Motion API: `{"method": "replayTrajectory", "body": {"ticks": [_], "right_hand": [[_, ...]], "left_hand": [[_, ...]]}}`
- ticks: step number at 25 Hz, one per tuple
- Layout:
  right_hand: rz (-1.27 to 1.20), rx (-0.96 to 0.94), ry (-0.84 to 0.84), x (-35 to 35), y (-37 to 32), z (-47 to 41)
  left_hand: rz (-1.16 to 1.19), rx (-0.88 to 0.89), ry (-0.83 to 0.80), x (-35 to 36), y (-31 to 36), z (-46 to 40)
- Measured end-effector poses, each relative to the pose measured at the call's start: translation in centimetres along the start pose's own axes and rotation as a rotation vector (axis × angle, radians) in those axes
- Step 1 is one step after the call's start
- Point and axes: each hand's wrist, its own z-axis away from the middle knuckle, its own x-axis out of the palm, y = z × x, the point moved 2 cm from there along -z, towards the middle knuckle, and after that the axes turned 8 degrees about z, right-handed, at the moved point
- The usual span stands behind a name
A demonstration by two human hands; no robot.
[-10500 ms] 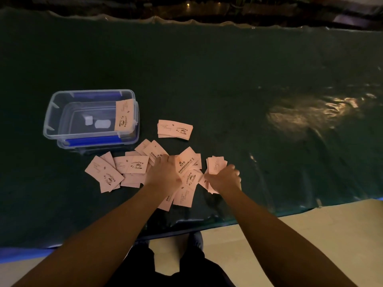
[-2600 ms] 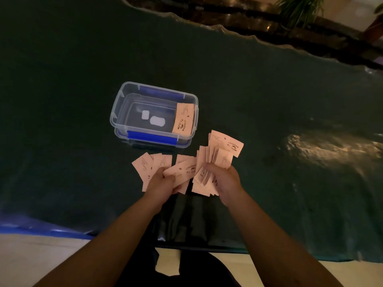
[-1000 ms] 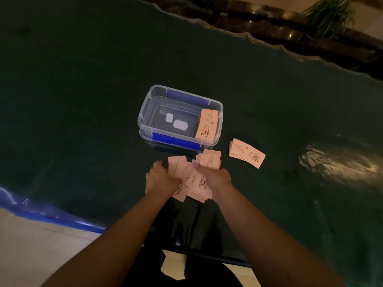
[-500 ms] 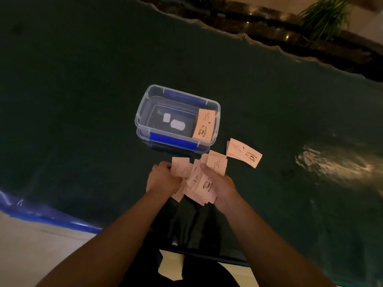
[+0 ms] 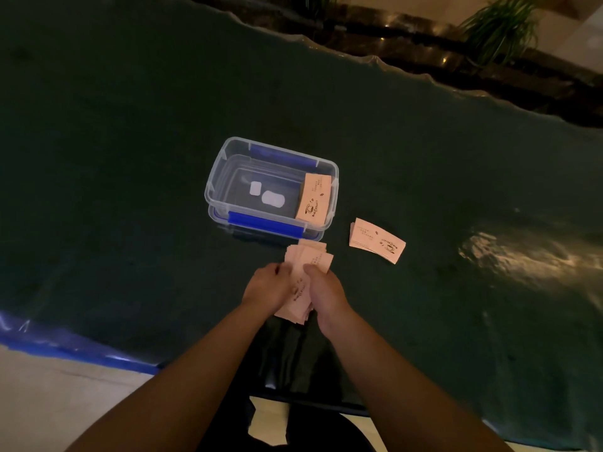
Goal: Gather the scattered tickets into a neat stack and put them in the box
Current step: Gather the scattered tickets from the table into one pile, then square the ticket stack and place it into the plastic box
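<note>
Mid-frame, left hand and right hand press a ragged tickets bundle between them, just below the box. Thin, slippery card (likely fans out): grip the long edges.

In the middle of the frame the box is clear, glossy plastic with opaque blue plastic clips along its long sides; two pale, smooth labels show through its base. The tickets inside it, the small stack to its right and the bundle just below it all look like thin matt paper, pale pink with dark print. The table is covered by a dark green surface under a transparent glossy film, which wrinkles along the far edge and throws a bright sheen at right of the frame. A glossy blue strip edges it at lower left.
</note>
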Motion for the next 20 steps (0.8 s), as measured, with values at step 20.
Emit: {"method": "replayTrajectory", "body": {"ticks": [20], "right_hand": [[-0.155,-0.265,-0.071,-3.4,1.2,0.4]], "left_hand": [[0.433,-0.098,-0.14,3.6,2.4,3.1]]}}
